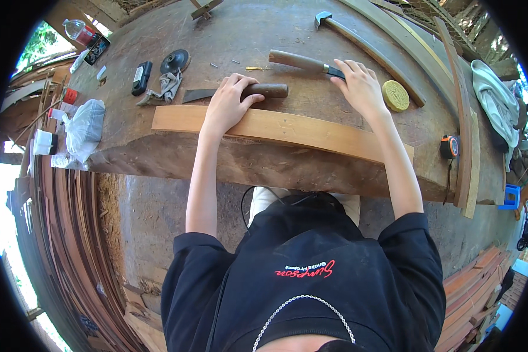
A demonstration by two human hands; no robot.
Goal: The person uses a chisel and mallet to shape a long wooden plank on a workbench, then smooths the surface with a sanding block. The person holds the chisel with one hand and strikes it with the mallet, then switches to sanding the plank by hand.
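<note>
A chisel (pixel 266 90) with a brown wooden handle and a flat dark blade lies behind a long wooden strip (pixel 311 130). My left hand (pixel 230 102) is closed over its middle, where blade meets handle, with the wrist across the strip. Further right, a second wooden-handled chisel (pixel 299 60) has its handle pointing left. The fingers and thumb of my right hand (pixel 359 85) are around its dark blade, most of which they hide. The strip lies along the bench's near edge, partly under both forearms.
A hammer-like tool (pixel 372 50) and a yellow round disc (pixel 395 95) lie right on the workbench (pixel 229 35). Nearby are a tape measure (pixel 449 146) and long boards (pixel 460 105). Left are a black case (pixel 141 78), black round disc (pixel 175 60), rag (pixel 164 89) and plastic bag (pixel 85 129).
</note>
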